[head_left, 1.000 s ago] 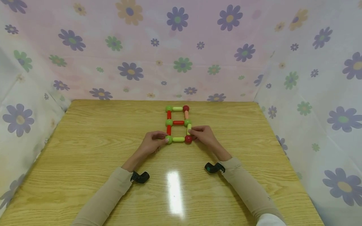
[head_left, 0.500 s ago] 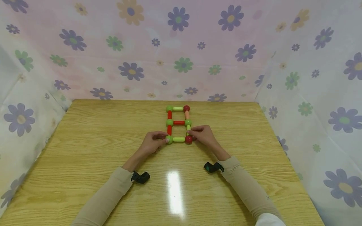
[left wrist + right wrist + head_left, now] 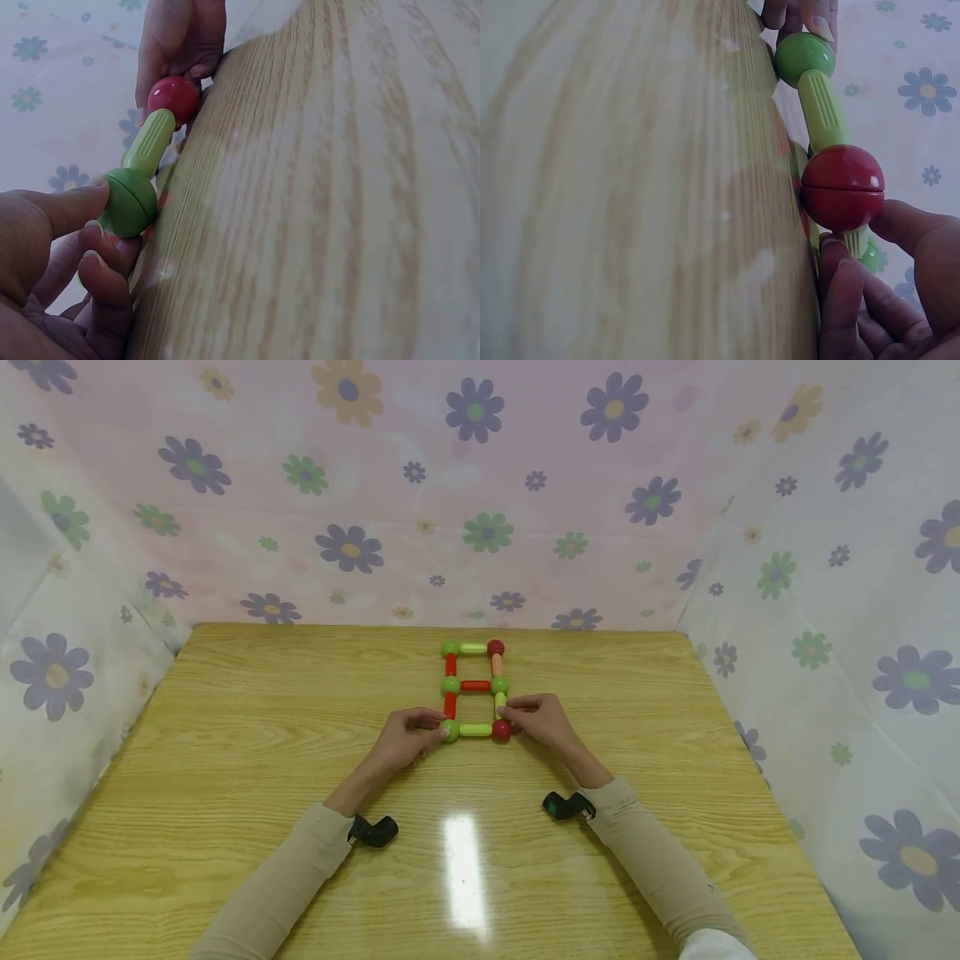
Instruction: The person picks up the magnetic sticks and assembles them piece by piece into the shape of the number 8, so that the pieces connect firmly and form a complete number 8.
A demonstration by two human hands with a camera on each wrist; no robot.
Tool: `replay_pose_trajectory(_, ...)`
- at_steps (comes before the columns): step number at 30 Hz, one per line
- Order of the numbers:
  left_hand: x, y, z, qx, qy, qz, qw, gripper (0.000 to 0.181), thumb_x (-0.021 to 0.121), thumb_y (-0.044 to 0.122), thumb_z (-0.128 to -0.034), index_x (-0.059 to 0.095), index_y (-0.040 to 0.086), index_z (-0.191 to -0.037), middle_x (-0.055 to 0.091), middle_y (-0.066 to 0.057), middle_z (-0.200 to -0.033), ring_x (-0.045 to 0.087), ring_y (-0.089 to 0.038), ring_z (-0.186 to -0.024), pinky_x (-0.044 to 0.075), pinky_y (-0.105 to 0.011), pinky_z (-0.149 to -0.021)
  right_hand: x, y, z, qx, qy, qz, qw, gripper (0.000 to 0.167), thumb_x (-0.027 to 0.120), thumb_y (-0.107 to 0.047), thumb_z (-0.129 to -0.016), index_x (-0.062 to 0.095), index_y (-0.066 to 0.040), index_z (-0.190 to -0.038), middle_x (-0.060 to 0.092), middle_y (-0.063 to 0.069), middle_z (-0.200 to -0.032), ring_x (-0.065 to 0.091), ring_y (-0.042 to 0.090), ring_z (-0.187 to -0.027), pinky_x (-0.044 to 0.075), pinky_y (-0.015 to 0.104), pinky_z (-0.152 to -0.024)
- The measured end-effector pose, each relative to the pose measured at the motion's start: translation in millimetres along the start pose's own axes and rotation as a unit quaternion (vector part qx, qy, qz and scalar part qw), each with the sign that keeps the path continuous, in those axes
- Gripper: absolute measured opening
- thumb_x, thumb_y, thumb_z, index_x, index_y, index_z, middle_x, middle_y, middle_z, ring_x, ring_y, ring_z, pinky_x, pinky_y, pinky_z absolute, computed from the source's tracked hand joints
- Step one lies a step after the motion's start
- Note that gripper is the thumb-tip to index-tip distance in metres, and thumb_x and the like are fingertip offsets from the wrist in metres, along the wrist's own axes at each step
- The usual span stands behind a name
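On the table lies a two-square frame of toy building balls and rods. My left hand point(image 3: 405, 739) pinches the green ball point(image 3: 450, 730) at its near left corner; the left wrist view shows thumb and fingers on that green ball point(image 3: 129, 202). My right hand point(image 3: 545, 722) pinches the yellow-green rod point(image 3: 500, 700) on the near right side, beside the dark red ball point(image 3: 501, 730). In the right wrist view the thumb lies close against the red ball point(image 3: 843, 187). A yellow-green rod point(image 3: 476, 730) joins the two near balls. Fingertips partly cover the pinched parts.
The far square has a green ball point(image 3: 450, 648), a dark red ball point(image 3: 496, 648) and a salmon rod point(image 3: 497, 666). A red rod point(image 3: 476, 686) crosses the middle. Flowered cloth point(image 3: 480, 510) surrounds the wooden table point(image 3: 285, 710) at the back and sides.
The near right yellow-green rod has shifted slightly left, in line with the middle green ball. Both hands stay almost in place.
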State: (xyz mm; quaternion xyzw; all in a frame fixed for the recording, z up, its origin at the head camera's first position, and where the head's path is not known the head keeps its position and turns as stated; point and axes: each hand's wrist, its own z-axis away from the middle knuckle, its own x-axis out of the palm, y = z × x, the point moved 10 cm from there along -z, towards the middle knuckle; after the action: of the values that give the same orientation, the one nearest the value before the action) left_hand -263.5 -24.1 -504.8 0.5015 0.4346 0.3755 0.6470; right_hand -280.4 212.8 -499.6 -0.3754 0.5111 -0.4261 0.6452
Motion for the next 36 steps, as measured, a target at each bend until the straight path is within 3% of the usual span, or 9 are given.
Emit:
replay_pose_trajectory(7,-2.9,-2.7,0.1,-0.007,0.008,-0.007,0.9999,0.029,0.075,0.016,-0.0939,0.071,0.004,-0.12,0.07,-0.015,-0.112,0.055,-0.012,-0.058,0.045,-0.025,-0.049,1.3,1.1,-1.2,-0.007,-0.021,0.0,0.9998,0.041,0.074,-0.023,-0.095,0.069,0.005,-0.123,0.077,0.012,-0.097,0.068,0.009,-0.07,0.05,0.021,-0.057)
replay_pose_trajectory(16,-5.4,-2.0,1.3,0.014,0.01,-0.016,0.9997,0.032,0.074,0.016,-0.0946,0.07,0.003,-0.123,0.068,-0.019,-0.118,0.056,-0.012,-0.061,0.047,-0.024,-0.052,2.3,0.1,0.6,-0.018,-0.054,-0.025,0.9981,0.037,0.069,-0.02,-0.099,0.067,0.004,-0.128,0.076,0.014,-0.106,0.071,0.012,-0.08,0.055,0.024,-0.066)
replay_pose_trajectory(29,-17.9,-6.7,4.6,0.014,-0.018,0.05,0.9985,0.043,0.072,0.014,-0.0968,0.06,-0.002,-0.134,0.065,-0.024,-0.125,0.062,-0.015,-0.067,0.055,-0.027,-0.058,1.4,-5.1,9.8,-0.088,-0.081,-0.015,0.9928,0.04,0.06,-0.02,-0.105,0.06,0.003,-0.138,0.069,0.024,-0.124,0.073,0.024,-0.097,0.06,0.031,-0.075)
replay_pose_trajectory(36,-28.4,1.1,6.6,0.034,-0.029,0.092,0.9948,0.043,0.064,0.014,-0.1017,0.055,-0.003,-0.139,0.06,-0.026,-0.13,0.062,-0.015,-0.073,0.056,-0.026,-0.062,-7.5,-17.3,16.4,-0.138,-0.087,-0.026,0.9863,0.046,0.052,-0.022,-0.108,0.051,0.007,-0.144,0.062,0.027,-0.134,0.067,0.037,-0.111,0.059,0.039,-0.086)
